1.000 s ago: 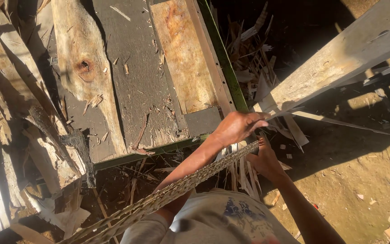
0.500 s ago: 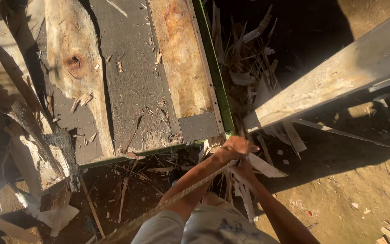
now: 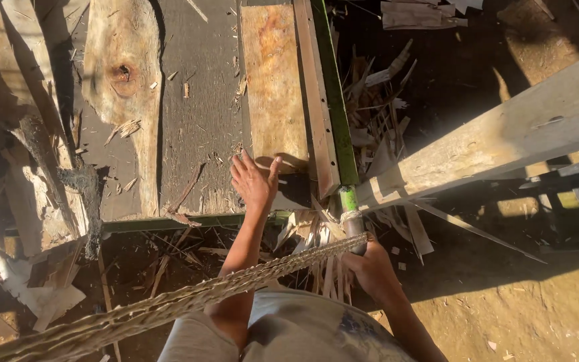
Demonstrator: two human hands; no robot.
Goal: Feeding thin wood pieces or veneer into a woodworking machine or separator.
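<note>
Resting flat on worn planks, the left hand (image 3: 254,182) has its fingers spread.
Half a second ago both hands met at the green-handled tool (image 3: 350,213); now only the right hand (image 3: 368,267) grips it, beside the platform's green edge (image 3: 333,100), with bare ground to the right.

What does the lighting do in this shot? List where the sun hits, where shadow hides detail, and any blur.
Head view: low, warm sun lights the wooden platform, the left hand and the slanted beam; deep shadow swallows the ground behind the beam and the top-left corner; the woven strap is soft up close; the right hand is half shaded.
</note>
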